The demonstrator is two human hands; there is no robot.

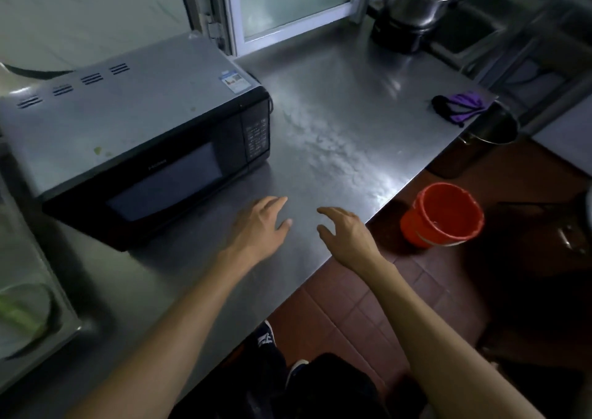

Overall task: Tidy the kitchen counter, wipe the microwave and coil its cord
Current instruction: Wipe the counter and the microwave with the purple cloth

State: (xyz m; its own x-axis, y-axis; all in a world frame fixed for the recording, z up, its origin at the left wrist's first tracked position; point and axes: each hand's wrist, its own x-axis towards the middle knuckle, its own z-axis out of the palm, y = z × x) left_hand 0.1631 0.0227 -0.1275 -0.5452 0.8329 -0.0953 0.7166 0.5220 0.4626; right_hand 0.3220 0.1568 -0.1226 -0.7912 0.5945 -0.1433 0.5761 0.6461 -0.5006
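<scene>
A black microwave (134, 124) with a grey top stands at the left of the steel counter (336, 108), its door facing me. Small green specks mark its top. Its cord is hidden from view. My left hand (259, 226) hovers low over the counter just right of the microwave's front corner, fingers apart and holding nothing. My right hand (346, 233) is beside it near the counter's front edge, also spread and empty. A purple and black cloth (456, 108) lies at the counter's far right corner.
A steel pot on a black base (413, 5) stands at the back right by the window. A red bucket (443, 215) sits on the tiled floor beside the counter. A metal pail (495, 127) is below the right corner. A tray with greens (25, 316) lies at the left.
</scene>
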